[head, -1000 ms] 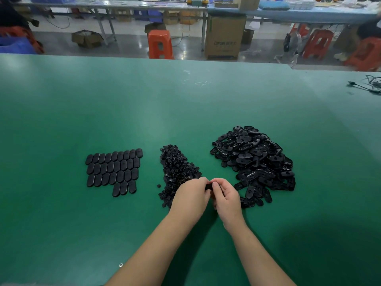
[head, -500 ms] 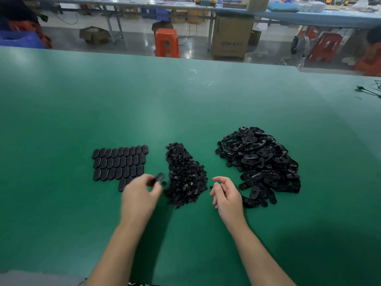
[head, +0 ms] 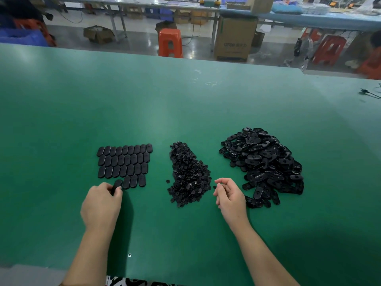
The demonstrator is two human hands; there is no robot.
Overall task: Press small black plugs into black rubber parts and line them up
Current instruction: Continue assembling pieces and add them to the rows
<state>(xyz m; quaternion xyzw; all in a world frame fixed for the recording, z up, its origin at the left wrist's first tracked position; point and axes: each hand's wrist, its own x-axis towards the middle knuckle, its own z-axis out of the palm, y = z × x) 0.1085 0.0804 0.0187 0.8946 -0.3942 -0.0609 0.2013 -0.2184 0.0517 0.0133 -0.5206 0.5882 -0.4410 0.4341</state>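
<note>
Neat rows of finished black oval rubber parts [head: 125,162] lie at the left on the green table. My left hand [head: 102,205] pinches one more oval part [head: 117,184] at the left end of the nearest row, beside the parts lying there. A heap of small black plugs [head: 188,175] sits in the middle. A bigger pile of loose rubber parts [head: 266,164] lies to the right. Between those two heaps hovers my right hand [head: 229,196], fingers loosely curled and holding nothing.
The green table [head: 185,104] stretches far ahead and to both sides. A black cable [head: 369,93] lies at its far right edge. One tiny part [head: 129,255] sits near the front edge. Orange stools and cardboard boxes stand on the floor beyond.
Both hands were together over the plug heap. My left hand then carried the assembled part leftwards to the bottom row; my right hand drew back and relaxed.
</note>
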